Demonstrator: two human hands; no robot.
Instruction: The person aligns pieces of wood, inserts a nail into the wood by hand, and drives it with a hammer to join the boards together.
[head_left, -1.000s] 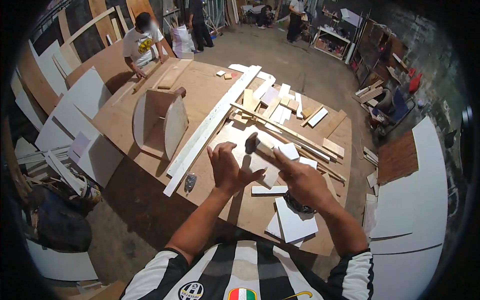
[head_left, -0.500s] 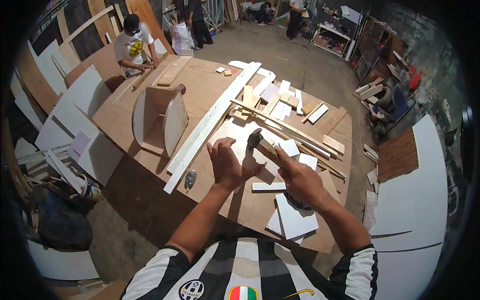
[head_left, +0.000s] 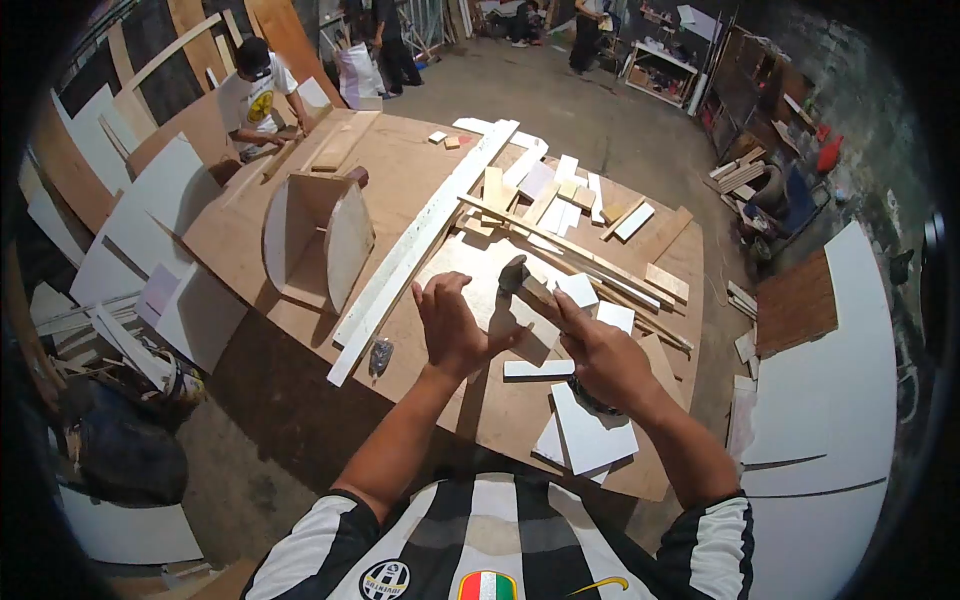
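My right hand (head_left: 605, 352) is wrapped round the wooden handle of a hammer (head_left: 531, 288), its dark head pointing up and to the left. Facing it, my left hand (head_left: 452, 325) is raised with fingers apart and nothing in it. Both hands are above a pale board (head_left: 470, 262) on the large plywood table (head_left: 410, 150). A narrow white block (head_left: 538, 370) lies just below the hammer, and white square panels (head_left: 590, 430) lie nearer my body, beside my right forearm.
A curved wooden shelf unit (head_left: 318, 240) stands at the left, beside long white boards (head_left: 425, 250). A small plastic bag (head_left: 380, 357) lies near the front edge. Wood offcuts and strips (head_left: 580, 255) cover the right. A co-worker (head_left: 262, 100) is at the far left corner.
The hammer and my right hand have shifted slightly right. My left hand stays raised in nearly the same pose. The co-worker at the far left has moved left and bent lower.
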